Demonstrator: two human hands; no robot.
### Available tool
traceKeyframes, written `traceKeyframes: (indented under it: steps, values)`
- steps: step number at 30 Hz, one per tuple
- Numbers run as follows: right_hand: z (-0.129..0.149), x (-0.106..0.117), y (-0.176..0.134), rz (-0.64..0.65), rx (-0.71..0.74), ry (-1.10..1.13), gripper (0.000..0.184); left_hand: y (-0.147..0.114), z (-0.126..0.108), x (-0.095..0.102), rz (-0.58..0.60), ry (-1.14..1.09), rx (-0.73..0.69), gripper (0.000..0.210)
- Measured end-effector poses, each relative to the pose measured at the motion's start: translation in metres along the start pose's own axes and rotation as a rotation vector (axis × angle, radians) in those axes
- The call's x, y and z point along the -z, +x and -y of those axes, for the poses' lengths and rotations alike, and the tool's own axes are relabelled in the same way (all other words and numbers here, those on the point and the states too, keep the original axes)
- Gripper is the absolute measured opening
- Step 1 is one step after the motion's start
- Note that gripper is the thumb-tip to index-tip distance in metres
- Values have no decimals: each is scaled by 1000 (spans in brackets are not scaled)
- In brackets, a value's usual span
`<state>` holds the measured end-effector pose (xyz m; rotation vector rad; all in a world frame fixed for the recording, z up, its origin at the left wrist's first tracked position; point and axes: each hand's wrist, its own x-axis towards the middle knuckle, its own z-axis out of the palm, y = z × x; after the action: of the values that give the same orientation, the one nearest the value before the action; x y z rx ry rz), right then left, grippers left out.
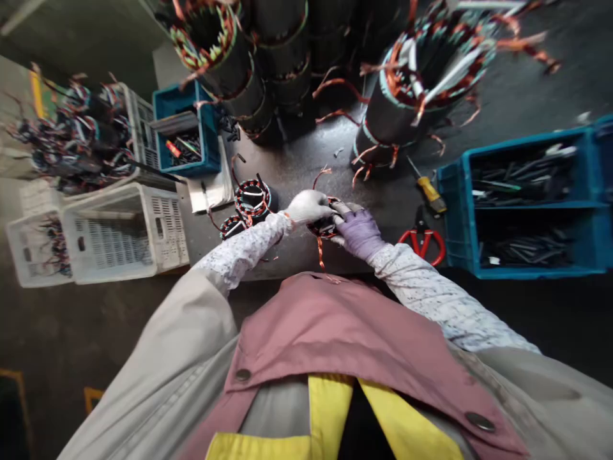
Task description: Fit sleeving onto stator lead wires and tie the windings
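Observation:
A small motor stator (322, 231) with orange-and-black windings stands at the table's front edge, partly covered by my gloved fingers. My left hand (309, 207), in a white glove, reaches over its upper rim with the fingers closed in a pinch; what they grip is hidden. Around the stator's right side curls my right hand (360, 231), in a purple-and-white glove, holding it. One twisted copper lead (320, 254) hangs toward me and another sticks up at the back. Left of my left hand are two more wound stators, one larger (253, 198) and one smaller (233, 227).
Stacked large stators (230, 76) stand at the back, another stack (383, 121) at back right. A yellow screwdriver (431, 195) and red-handled cutters (422, 243) lie beside a blue bin (457, 214). At left are a small blue bin (211, 131), papers (213, 185) and white crates (167, 230).

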<state>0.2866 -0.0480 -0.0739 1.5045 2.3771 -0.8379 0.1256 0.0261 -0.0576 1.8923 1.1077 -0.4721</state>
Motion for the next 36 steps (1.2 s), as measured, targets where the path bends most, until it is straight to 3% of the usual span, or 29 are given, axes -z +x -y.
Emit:
traceKeyframes:
  steps: [2,4,7,12,14,18,22,24,26,28,30,33,36]
  values:
    - [0,-1,4,21,4,19,57,-10,6,-10,14,-178,-17,25]
    - [-3,0,8,35,30,43,56,-21,15,-17,-46,-327,-14,26]
    - [-6,2,9,30,55,52,58,-29,25,-19,-124,-205,-29,25]
    - [-4,1,7,0,52,53,57,-9,13,-13,150,228,-99,47]
    - [-3,0,6,-19,50,54,56,0,5,-10,228,315,-93,40]
    - [0,-5,1,-33,29,57,54,5,-10,-7,236,333,-67,12]
    - [5,-6,-3,-35,-9,86,47,-11,-26,-12,255,243,-67,10]
    - [7,-5,-3,-15,-29,96,43,-24,-28,-15,271,182,-68,19]
    - [7,-3,-3,3,-32,105,44,-36,-21,-15,150,76,-12,32]
    - [8,0,-2,7,-27,107,48,-43,-6,-12,-54,-31,51,35]
    - [7,1,-2,2,-22,101,52,-43,9,-8,-132,-45,29,33]
    - [7,0,-2,-7,-18,91,53,-31,16,-5,73,193,-106,43]
    - [6,-4,-2,-29,-20,102,52,-17,4,-7,234,434,-110,37]
